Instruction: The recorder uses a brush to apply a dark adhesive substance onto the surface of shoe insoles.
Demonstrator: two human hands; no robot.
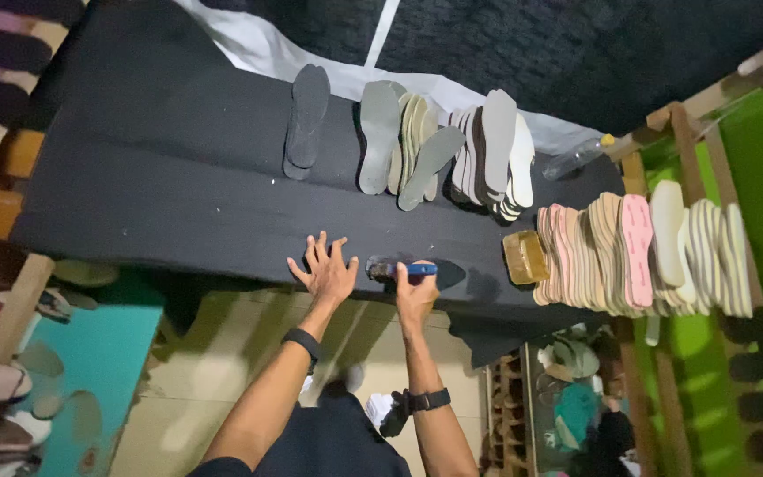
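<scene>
Right grip [414,296] clenches blue-handled brush [402,268] lying crosswise, bristles leftward; left grip [324,269] spread flat.

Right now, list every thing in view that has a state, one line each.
left hand: open, fingers spread, flat on the black table.
right hand: shut on the blue-handled brush.
blue-handled brush: held, bristle end on the table.
dark insole: lying alone, apart from the rest.
grey insoles: fanned, overlapping.
pink and cream insoles: stacked in an overlapping row.

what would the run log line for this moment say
left hand: flat on black table | right hand: holds blue-handled brush | insoles: stacked at the right
</scene>
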